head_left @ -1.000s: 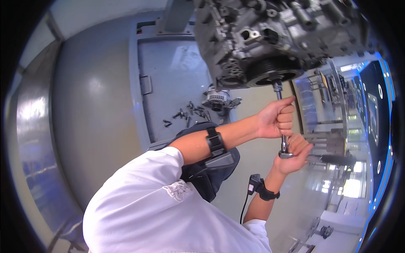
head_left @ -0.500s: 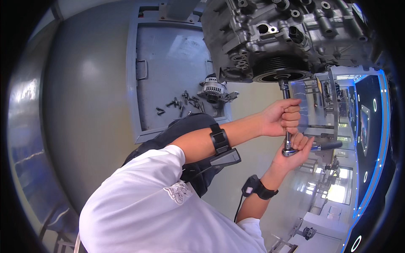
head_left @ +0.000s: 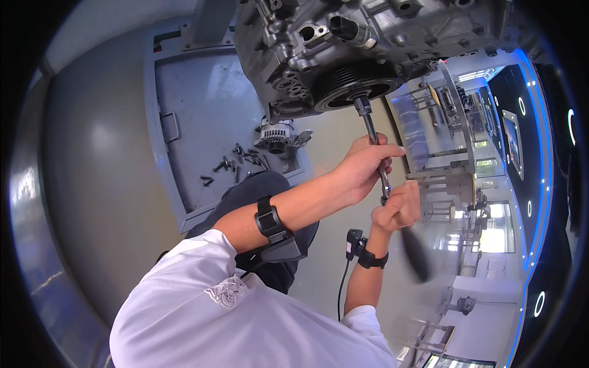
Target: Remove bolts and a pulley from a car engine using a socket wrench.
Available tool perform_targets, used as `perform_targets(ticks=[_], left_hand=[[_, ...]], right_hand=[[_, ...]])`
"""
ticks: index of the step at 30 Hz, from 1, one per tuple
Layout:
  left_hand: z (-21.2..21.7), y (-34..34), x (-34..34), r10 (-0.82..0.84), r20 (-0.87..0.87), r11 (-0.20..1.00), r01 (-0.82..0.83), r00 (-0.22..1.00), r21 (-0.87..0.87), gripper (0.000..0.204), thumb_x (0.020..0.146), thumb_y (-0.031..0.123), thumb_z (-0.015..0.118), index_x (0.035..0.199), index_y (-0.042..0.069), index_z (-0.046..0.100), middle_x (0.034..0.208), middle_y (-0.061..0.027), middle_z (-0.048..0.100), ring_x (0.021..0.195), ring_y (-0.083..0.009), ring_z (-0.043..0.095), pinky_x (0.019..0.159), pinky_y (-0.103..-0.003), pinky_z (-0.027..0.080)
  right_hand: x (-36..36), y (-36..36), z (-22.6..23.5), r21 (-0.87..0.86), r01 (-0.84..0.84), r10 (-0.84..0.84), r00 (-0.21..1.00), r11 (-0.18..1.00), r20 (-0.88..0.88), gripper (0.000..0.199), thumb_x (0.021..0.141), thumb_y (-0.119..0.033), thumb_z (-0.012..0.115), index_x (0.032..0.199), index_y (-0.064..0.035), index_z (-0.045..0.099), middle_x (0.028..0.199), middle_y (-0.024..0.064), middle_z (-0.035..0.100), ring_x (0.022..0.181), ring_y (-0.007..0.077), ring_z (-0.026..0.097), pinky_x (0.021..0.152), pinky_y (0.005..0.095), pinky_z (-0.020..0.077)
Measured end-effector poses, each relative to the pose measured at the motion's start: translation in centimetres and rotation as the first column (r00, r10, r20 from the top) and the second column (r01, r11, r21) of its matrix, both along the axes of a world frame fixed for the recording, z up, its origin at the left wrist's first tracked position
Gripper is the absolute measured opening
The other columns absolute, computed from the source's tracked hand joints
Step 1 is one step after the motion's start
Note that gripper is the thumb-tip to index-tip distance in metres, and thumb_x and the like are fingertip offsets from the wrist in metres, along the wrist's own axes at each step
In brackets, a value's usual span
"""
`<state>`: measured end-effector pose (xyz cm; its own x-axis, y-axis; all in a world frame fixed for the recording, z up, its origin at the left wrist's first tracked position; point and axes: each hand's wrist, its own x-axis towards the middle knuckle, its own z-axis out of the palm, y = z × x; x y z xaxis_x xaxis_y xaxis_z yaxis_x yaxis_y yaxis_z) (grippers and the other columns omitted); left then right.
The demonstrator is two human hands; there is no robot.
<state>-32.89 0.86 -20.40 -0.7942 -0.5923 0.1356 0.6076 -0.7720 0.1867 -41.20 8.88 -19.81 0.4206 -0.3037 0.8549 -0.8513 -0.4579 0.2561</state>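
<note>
A grey engine [head_left: 343, 43] hangs overhead with a black ribbed pulley [head_left: 356, 86] at its end. A socket extension bar [head_left: 366, 122] stands in the pulley's centre. My left hand [head_left: 362, 168] is wrapped around the bar's lower part. Just below it, my right hand [head_left: 399, 205] grips the head end of a ratchet wrench, whose dark handle [head_left: 416, 254] points down and is blurred. Both wrists wear black bands.
A grey metal tray [head_left: 184, 92] on the floor below holds an alternator [head_left: 274, 138] and several loose bolts [head_left: 236, 161]. My dark-trousered knee [head_left: 257, 190] is beside it. Metal racks and stands [head_left: 454, 178] fill the right side, with blue-lit walls beyond.
The ratchet handle has swung from pointing right to pointing down in my right hand. My left hand has stayed on the extension bar. The view has shifted toward the engine.
</note>
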Motion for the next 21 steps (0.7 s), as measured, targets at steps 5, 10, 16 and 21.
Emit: perform_targets(ticks=[5,10,16,21], left_hand=[[-3.2,-1.2,-0.4,-0.365,-0.67,0.913,0.388,0.647,-0.123,0.035,0.087,0.017,0.055,0.059,0.016,0.033,0.048,0.0083,0.019,0.044,-0.0072,0.018,0.048,-0.026,0.023],[0.3,0.5,0.7,0.08,0.159,0.997,-0.083,0.984,0.011,0.035,0.089,0.015,0.047,0.058,0.016,0.032,0.048,0.0068,0.019,0.045,-0.008,0.02,0.048,-0.026,0.024],[-2.2,-2.6,-0.6,-0.334,-0.646,0.933,0.339,0.686,-0.122,0.04,0.093,0.028,0.041,0.057,0.016,0.027,0.048,0.0052,0.018,0.043,-0.0086,0.018,0.048,-0.026,0.023],[1.4,1.0,0.8,0.11,0.175,0.976,-0.14,0.978,0.169,0.032,0.089,0.025,0.05,0.064,0.014,0.033,0.051,0.0054,0.026,0.043,-0.008,0.022,0.049,-0.027,0.026]], right_hand=[[3.3,0.7,0.0,0.016,-0.463,0.08,0.187,0.886,0.979,0.046,0.093,-0.024,0.041,0.052,-0.0095,0.026,0.047,0.0005,0.028,0.048,0.0129,0.026,0.049,0.0266,0.0229],[1.3,0.6,0.6,0.12,-0.044,-0.074,0.569,0.992,0.819,0.045,0.092,-0.02,0.041,0.052,-0.0106,0.025,0.047,-0.0004,0.028,0.047,0.0123,0.024,0.049,0.0271,0.0224],[3.8,1.1,2.2,-0.048,-0.52,-0.066,-0.198,0.853,0.978,0.045,0.093,-0.022,0.041,0.053,-0.0095,0.026,0.047,0.001,0.03,0.046,0.0115,0.023,0.047,0.0286,0.0175],[2.0,0.9,0.7,0.213,-0.072,-0.17,0.389,0.974,0.906,0.048,0.094,-0.029,0.042,0.053,-0.0097,0.026,0.048,0.0009,0.029,0.046,0.0123,0.023,0.048,0.0298,0.0189]])
